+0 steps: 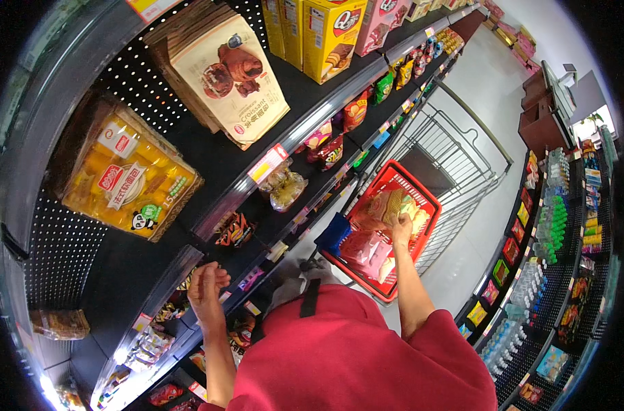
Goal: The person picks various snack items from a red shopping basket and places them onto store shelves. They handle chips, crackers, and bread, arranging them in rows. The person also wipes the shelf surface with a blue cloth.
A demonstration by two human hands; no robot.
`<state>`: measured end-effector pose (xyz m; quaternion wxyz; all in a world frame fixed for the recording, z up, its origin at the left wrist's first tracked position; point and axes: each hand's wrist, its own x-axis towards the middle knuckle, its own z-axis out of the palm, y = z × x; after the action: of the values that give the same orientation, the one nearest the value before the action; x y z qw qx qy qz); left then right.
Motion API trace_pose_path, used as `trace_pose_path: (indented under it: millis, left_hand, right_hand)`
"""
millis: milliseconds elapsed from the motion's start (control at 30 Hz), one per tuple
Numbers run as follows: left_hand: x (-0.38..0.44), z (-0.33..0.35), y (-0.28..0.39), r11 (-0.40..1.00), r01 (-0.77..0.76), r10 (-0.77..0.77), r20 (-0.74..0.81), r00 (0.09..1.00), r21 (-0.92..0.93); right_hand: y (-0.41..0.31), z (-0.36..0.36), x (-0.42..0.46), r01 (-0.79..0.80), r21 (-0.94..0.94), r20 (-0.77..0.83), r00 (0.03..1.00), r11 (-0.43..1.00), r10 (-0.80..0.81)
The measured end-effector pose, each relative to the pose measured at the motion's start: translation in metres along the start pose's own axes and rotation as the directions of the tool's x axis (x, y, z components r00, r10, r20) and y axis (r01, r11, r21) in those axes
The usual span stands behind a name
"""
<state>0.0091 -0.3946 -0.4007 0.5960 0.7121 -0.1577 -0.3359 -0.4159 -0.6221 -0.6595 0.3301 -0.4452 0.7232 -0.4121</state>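
Note:
My right hand (402, 228) reaches into a red plastic shopping basket (429, 226) and grips the edge of a yellow-brown plastic food packet (389, 203). Pink packets (371, 251) and other bagged goods lie beside it. The basket rests on a metal shopping cart (461, 205), with a dark blue cloth-like item (333, 234) over its left rim. My left hand (207, 282) hovers by the shelf edge, its fingers loosely bent and nothing visible in them. Above it, a bag of packaged soft bread (132, 177) and a stack of croissant bags (234, 82) stand on the shelf.
Yellow snack boxes (332, 38) stand farther along the upper shelf. Below hang or lie small snack bags (355, 112). Across the grey floor (489, 77), another shelf holds rows of bottles (551, 226). A brown counter (543, 110) stands at the aisle's far right.

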Motion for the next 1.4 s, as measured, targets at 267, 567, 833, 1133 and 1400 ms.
trace_pose_path:
  millis: [267, 567, 833, 1133, 1400]
  left_hand:
    - [0.023, -0.061, 0.058, 0.961, -0.275, 0.271, -0.311, 0.911, 0.030]
    - [0.114, -0.240, 0.102, 0.651, -0.758, 0.507, -0.726, 0.465, -0.031]
    - [0.160, -0.481, 0.096, 0.548, -0.131, 0.825, -0.560, -0.076, 0.826]
    - [0.153, -0.588, 0.115, 0.549, 0.253, 0.828, -0.559, -0.035, 0.797]
    - [0.150, -0.637, 0.098, 0.471, 0.287, 0.857, -0.510, 0.076, 0.834]
  right_hand:
    - [0.099, -0.001, 0.038, 0.052, -0.304, 0.140, 0.990, 0.951, -0.009]
    - [0.140, -0.001, 0.042, 0.202, -0.439, 0.186, 0.974, 0.876, -0.132]
    - [0.045, -0.007, -0.023, -0.225, 0.040, 0.290, 0.935, 0.974, 0.204]
    - [0.062, -0.035, -0.070, -0.391, 0.077, 0.215, 0.905, 0.917, 0.368]
    - [0.086, -0.031, -0.097, -0.382, 0.090, 0.331, 0.882, 0.920, 0.335]
